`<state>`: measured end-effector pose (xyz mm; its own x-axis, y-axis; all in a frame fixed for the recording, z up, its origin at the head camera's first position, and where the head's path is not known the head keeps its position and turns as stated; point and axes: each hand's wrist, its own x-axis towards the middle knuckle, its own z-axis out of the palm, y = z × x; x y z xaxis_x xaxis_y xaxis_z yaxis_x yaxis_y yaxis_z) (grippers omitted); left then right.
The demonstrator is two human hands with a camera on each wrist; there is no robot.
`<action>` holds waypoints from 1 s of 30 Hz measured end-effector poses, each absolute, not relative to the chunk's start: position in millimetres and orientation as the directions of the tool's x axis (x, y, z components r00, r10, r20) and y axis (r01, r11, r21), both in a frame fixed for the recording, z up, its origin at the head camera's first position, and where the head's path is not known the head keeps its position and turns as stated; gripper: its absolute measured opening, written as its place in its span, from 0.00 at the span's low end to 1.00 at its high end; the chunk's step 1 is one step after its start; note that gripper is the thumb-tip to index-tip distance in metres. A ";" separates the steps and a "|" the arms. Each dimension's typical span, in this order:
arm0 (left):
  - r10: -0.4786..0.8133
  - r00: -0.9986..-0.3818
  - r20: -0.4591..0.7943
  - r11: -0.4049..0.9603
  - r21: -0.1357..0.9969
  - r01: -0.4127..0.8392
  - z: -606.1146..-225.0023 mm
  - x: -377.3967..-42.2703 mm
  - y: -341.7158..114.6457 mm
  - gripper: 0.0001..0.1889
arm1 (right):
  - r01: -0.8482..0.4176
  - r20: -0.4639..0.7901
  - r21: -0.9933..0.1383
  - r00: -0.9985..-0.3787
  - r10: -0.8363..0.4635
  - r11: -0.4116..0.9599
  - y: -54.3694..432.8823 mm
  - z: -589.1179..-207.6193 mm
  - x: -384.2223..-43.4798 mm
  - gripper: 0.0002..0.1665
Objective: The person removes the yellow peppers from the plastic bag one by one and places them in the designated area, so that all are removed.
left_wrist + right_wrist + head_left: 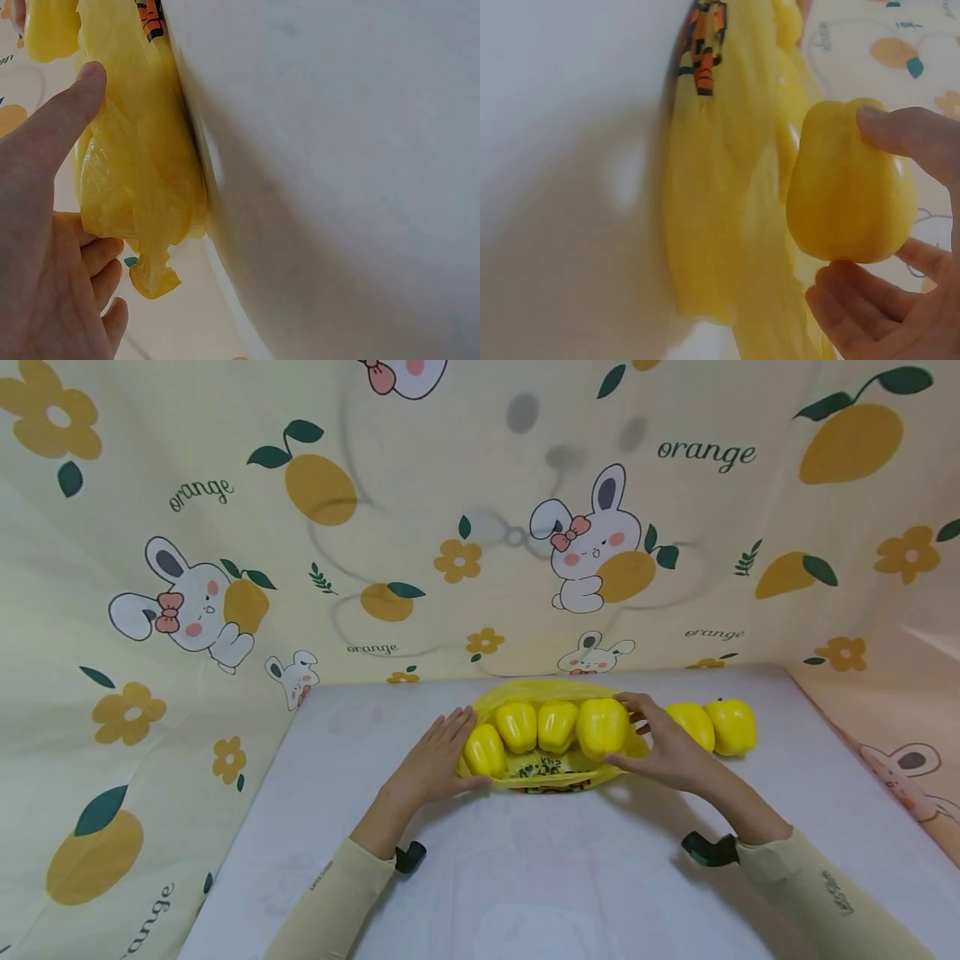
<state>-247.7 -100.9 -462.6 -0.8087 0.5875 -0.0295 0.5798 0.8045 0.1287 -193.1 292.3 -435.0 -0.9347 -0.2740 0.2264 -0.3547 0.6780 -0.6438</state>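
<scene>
A yellow plastic bag (581, 777) with dark and orange print lies on the table, its mouth spread open upward. Three yellow bell peppers (516, 727) sit inside it in a row. My right hand (671, 750) grips another yellow bell pepper (851, 187) between thumb and fingers, over the bag's right part. In the right wrist view, this pepper is held above the bag's side. My left hand (433, 767) rests against the bag's left end with fingers extended. From the left wrist, its thumb (79, 94) lies along the bag, the other fingers behind the crumpled end.
Two more yellow bell peppers (733, 727) stand side by side on the white table (525, 877), right of the bag and partly behind my right hand. A printed cloth (450, 468) with rabbits and oranges rises behind the table and along both sides.
</scene>
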 end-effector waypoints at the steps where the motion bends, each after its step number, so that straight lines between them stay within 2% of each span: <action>1: 0.588 -0.808 -0.028 0.803 0.132 0.581 -462.6 -247.6 -100.9 0.61 | -0.348 0.220 -0.657 -0.937 -0.272 0.669 292.8 -433.9 -192.4 0.57; 8: 0.587 -0.809 -0.033 0.805 0.135 0.578 -462.0 -247.9 -100.0 0.62 | -0.312 0.194 -0.777 -0.945 -0.265 0.546 296.7 -425.3 -187.3 0.57; 12: 0.586 -0.810 -0.035 0.806 0.133 0.577 -461.5 -248.3 -99.8 0.62 | -0.312 0.195 -0.809 -0.942 -0.273 0.499 299.2 -421.3 -183.5 0.58; 30: 0.579 -0.814 -0.045 0.812 0.127 0.570 -465.7 -250.8 -98.8 0.62 | -0.339 0.263 -0.783 -0.940 -0.217 0.522 314.0 -410.5 -176.0 0.61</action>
